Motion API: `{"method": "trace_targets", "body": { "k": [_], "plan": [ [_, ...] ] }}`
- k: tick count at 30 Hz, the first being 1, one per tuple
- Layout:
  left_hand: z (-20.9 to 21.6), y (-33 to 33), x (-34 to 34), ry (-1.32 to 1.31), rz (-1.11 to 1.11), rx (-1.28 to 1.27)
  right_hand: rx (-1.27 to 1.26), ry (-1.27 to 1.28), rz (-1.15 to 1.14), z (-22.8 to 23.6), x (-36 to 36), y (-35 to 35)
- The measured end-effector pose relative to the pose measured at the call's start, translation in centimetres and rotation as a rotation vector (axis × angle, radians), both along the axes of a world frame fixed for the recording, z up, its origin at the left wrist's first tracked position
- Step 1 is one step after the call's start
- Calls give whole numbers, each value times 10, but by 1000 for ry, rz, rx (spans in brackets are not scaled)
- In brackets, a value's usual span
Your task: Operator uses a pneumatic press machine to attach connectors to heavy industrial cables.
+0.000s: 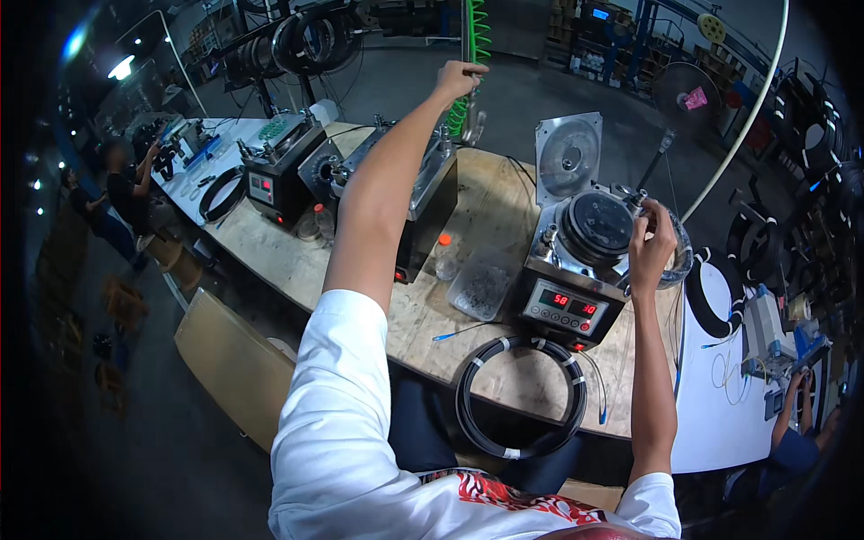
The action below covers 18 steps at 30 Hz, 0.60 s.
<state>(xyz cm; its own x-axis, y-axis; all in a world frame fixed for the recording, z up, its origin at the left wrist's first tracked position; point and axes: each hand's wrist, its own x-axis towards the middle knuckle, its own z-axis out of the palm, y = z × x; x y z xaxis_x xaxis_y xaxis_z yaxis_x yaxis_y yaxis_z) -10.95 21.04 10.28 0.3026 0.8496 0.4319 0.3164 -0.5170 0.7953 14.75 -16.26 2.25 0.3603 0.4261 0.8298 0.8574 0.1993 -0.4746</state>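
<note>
My left hand (pixel 457 81) is raised at the far side of the bench, its fingers closed at a green coiled hose (pixel 481 36) that hangs from above. Just below it dangles a metal fitting (pixel 472 129). My right hand (pixel 655 245) curls its fingers at a metal corner post (pixel 636 200) of a bench machine (pixel 572 306). A round dark plate (pixel 598 222) lies on top of this machine, behind its lit red displays. Its square metal fixture plate (pixel 570 157) with a round centre stands upright behind. A dark cable coil (pixel 520 396) sits at the bench's near edge.
A clear plastic tub (pixel 484 286) and an orange-capped bottle (pixel 445 261) stand left of the machine. Similar machines (pixel 274 175) line the bench further left. More cable coils (pixel 715 292) lie on the white table at right. Other people are at both sides.
</note>
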Motion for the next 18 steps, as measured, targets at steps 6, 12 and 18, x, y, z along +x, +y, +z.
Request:
{"method": "trace_targets", "body": {
  "k": [6,12,18],
  "plan": [
    [-30,35,-20,105,95,-8,-15,-31,-40,0,1,1],
    [-47,57,-30,225,64,-138,-74,-38,-66,1,2,-3],
    [-55,13,-54,62,60,-95,-26,-69,-21,-2,-4,0]
  ]
}}
